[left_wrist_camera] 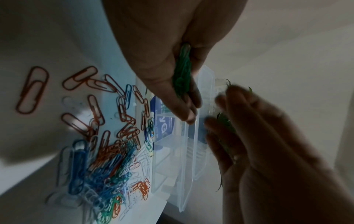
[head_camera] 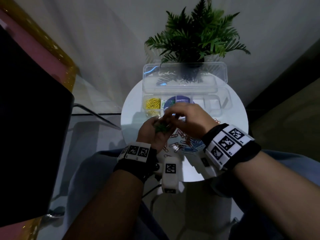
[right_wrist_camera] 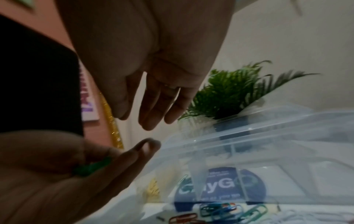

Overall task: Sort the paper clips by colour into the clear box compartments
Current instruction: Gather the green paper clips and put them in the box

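Observation:
My left hand [head_camera: 161, 122] is cupped palm-up at the box's front edge and holds a bunch of green paper clips [head_camera: 161, 128]. In the left wrist view its fingers [left_wrist_camera: 188, 109] curl round the green clips [left_wrist_camera: 182, 75]. My right hand [head_camera: 170, 112] hovers just above and to the right of it; its fingers [right_wrist_camera: 151, 115] are straight and hold nothing. The clear box [head_camera: 216, 108] lies open, with yellow clips [head_camera: 152, 104] in its leftmost compartment and a few green clips [head_camera: 163, 103] in the one beside it. A mixed pile of orange, blue and white clips [head_camera: 183, 141] lies in front.
The box's raised lid [head_camera: 185, 77] leans back against a potted fern [head_camera: 195, 37]. All of this stands on a small round white table [head_camera: 233, 122]. A dark panel [head_camera: 26, 118] and a glass surface [head_camera: 97, 108] are to the left.

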`<state>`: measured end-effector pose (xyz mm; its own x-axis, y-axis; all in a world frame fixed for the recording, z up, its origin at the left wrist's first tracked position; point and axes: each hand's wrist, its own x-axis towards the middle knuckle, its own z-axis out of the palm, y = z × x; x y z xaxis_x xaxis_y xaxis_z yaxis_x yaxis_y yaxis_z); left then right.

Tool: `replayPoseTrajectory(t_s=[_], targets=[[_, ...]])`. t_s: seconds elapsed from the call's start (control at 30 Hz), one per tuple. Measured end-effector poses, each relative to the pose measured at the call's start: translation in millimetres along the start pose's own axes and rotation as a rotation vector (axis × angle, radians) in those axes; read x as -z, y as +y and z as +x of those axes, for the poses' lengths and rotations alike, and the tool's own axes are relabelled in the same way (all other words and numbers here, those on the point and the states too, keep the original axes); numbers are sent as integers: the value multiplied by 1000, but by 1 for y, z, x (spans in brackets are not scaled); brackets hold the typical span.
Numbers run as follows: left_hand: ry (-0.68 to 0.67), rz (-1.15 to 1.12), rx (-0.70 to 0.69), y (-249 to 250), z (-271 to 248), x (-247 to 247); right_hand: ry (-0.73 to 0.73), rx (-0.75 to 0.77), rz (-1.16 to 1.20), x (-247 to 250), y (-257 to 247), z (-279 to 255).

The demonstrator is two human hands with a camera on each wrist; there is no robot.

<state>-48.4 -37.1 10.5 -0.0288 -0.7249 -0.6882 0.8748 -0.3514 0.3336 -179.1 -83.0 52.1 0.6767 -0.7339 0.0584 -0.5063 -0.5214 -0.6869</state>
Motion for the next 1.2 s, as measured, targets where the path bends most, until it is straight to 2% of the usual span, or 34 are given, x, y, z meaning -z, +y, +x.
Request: replayPoseTrajectory(t_s=[0.07, 0.13, 0.23, 0.33, 0.4, 0.5, 0.67, 0.73, 0.87, 1.03, 1.2], targets=[[-33, 32, 8, 0, -1, -1, 155, -112, 30, 10, 9, -6], [-48, 60, 13, -1, -3, -3, 215, -248, -2, 21, 26, -16], [-49, 64, 21, -3, -5, -7, 100, -414, -105, 27, 53, -35], [-52, 41, 42, -7, -3, -8, -140, -505, -218, 19, 67, -46], [-63, 32, 46, -10, -2, -9, -228, -547, -251, 11, 71, -48], [-137, -3, 69, -15, -2, -11, -184, -545, -208, 2, 74, -47], [-97, 10, 51, -18, 4, -10, 49, -572, -170, 14, 83, -50], [-131, -23, 62, -17, 0, -13, -4, -626, -174, 23, 87, -57], [-49, 17, 45, -16, -1, -13, -240, -650, -211, 20, 83, -70], [-27, 51, 48, -17, -4, -14, -245, -574, -262, 10, 84, -68], [27, 64, 35, -17, -6, -14, -216, -592, -300, 6, 89, -62]])
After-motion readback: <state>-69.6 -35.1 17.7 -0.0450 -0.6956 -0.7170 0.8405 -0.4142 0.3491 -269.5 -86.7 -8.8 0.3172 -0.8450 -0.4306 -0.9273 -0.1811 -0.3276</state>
